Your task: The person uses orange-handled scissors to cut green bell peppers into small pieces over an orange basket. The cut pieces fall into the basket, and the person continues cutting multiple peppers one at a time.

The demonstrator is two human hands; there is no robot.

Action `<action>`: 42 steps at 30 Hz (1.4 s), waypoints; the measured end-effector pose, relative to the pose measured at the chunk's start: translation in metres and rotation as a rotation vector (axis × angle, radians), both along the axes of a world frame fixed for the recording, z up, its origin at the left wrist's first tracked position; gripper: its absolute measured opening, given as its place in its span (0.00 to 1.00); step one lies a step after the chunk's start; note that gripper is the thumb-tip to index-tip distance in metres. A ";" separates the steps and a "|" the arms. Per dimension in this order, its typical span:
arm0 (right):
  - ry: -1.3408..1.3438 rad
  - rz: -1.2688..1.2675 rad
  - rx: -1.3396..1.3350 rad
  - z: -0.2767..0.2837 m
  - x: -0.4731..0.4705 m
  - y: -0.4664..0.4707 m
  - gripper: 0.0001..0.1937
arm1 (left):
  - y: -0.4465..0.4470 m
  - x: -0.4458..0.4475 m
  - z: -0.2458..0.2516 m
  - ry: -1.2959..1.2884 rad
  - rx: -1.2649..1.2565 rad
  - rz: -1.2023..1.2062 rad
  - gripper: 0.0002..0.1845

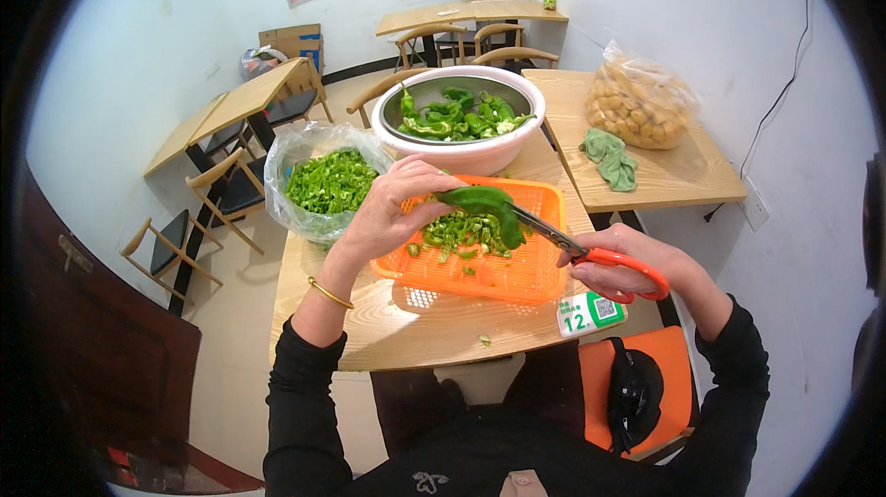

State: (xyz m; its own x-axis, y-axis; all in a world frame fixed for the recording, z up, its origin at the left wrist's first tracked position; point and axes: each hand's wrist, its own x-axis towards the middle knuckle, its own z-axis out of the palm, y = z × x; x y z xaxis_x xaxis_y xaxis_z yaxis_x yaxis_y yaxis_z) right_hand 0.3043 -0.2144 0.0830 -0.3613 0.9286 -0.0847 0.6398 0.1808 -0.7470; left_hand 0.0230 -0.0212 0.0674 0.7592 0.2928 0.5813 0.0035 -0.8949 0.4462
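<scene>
My left hand (405,203) pinches one end of a long green pepper (488,201) between thumb and fingers. My right hand (623,258) grips the red-orange handles of a pair of scissors (554,235), whose metal blades meet the pepper near its curved end. Both are above an orange plastic basket (401,282) that holds chopped green pepper (464,234). Left of the basket is a clear plastic bag (277,199) filled with chopped green pepper. Behind the basket, a metal bowl (396,124) of whole and split green peppers sits inside a pale pink basin (460,158).
A wooden table (367,338) bears these things and a card with a printed code (593,315). On the adjoining table (706,182) are a green cloth (610,159) and a bag of yellowish lumps (640,106). A black bag (633,393) rests on an orange chair (595,372).
</scene>
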 end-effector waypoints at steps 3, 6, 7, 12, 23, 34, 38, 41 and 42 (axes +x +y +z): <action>0.126 -0.040 -0.151 0.001 -0.001 -0.001 0.14 | -0.002 0.002 0.000 0.011 0.024 -0.028 0.17; 0.072 -0.040 -0.123 0.000 -0.002 0.004 0.13 | 0.000 0.005 -0.002 0.005 0.031 -0.038 0.17; 0.020 -0.043 -0.070 0.000 -0.001 0.005 0.13 | 0.001 0.005 -0.003 0.014 0.023 -0.033 0.17; -0.081 0.020 0.148 -0.010 -0.003 0.014 0.11 | 0.003 0.003 -0.004 0.121 0.071 -0.039 0.17; -0.145 0.078 0.094 -0.010 0.007 0.024 0.14 | 0.004 0.006 0.005 0.261 -0.025 -0.041 0.16; 0.008 -0.048 -0.089 -0.006 -0.006 0.027 0.11 | 0.011 0.007 -0.003 0.010 -0.146 -0.034 0.26; 0.249 -0.127 -0.011 -0.017 -0.010 0.031 0.08 | 0.010 0.007 -0.022 -0.425 -0.624 0.147 0.26; 0.304 -0.167 -0.002 -0.024 -0.014 0.035 0.08 | 0.000 0.010 -0.036 -0.440 -0.988 0.092 0.20; 0.300 -0.183 -0.025 -0.026 -0.018 0.036 0.08 | -0.004 0.018 -0.041 -0.387 -1.139 0.029 0.23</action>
State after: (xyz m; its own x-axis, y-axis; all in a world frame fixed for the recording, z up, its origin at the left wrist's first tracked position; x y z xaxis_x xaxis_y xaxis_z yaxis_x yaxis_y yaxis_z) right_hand 0.2866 -0.1786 0.0572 -0.2011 0.9793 -0.0237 0.4114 0.0625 -0.9093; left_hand 0.0409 -0.0248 0.0262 0.5761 0.8006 0.1652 -0.2913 0.0123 0.9566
